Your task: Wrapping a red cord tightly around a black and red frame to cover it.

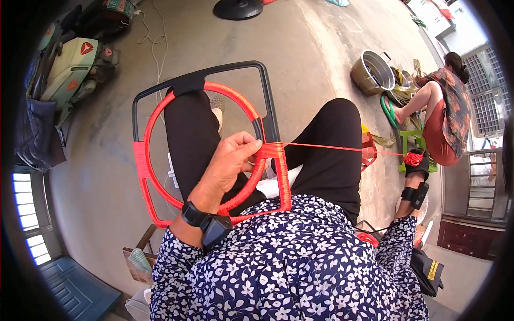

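A rounded square black frame (pixel 266 96) with a ring inside it rests across my lap and left thigh. Bright red cord wraps most of the ring (pixel 152 131) and parts of the outer frame; the far side is still bare black. My left hand (pixel 234 155) grips the joint between ring and frame, thumb and finger pinched at the wrapped red band (pixel 272 151). From there a taut red cord (pixel 342 147) runs to the right. My right hand (pixel 417 167), stretched far out and partly dark, holds a bunched red cord bundle (pixel 413 159) at its end.
A person (pixel 447 107) sits on a green stool (pixel 411 136) at the right, beside a large metal pot (pixel 373 73). A scooter (pixel 75 69) stands at the far left. Behind my right arm hangs a black pouch (pixel 426 273). A round black base (pixel 237 8) stands ahead.
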The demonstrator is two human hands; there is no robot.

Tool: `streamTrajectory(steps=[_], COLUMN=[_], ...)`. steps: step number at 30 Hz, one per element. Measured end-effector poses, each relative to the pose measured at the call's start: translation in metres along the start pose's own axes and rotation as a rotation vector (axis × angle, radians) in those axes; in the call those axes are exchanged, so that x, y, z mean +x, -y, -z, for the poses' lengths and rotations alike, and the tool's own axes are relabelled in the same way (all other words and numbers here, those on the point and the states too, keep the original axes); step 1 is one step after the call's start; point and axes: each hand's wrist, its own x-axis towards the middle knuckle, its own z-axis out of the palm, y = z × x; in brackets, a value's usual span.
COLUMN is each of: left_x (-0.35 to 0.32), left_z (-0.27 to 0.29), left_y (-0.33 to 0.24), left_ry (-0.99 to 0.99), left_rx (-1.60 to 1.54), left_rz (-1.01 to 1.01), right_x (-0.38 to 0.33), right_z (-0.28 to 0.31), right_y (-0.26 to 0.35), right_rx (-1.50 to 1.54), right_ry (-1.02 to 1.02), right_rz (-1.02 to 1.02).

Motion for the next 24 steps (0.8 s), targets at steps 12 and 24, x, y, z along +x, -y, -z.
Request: streamTrajectory(steps=[12,24], left_x=[-0.002,-0.029], left_z=[0.003,-0.023], left_y=[0.003,-0.010], left_ry=[-0.112,-0.459], left_rx=[0.285,0.529], left_rz=[-0.229,-0.805], right_x=[-0.075,-0.071], right_z=[-0.343,-0.412], right_y=[-0.298,-0.300], right_rx=[-1.035,-1.377], right_ry=[0.951,0.984], right_rz=[-0.735,0.410])
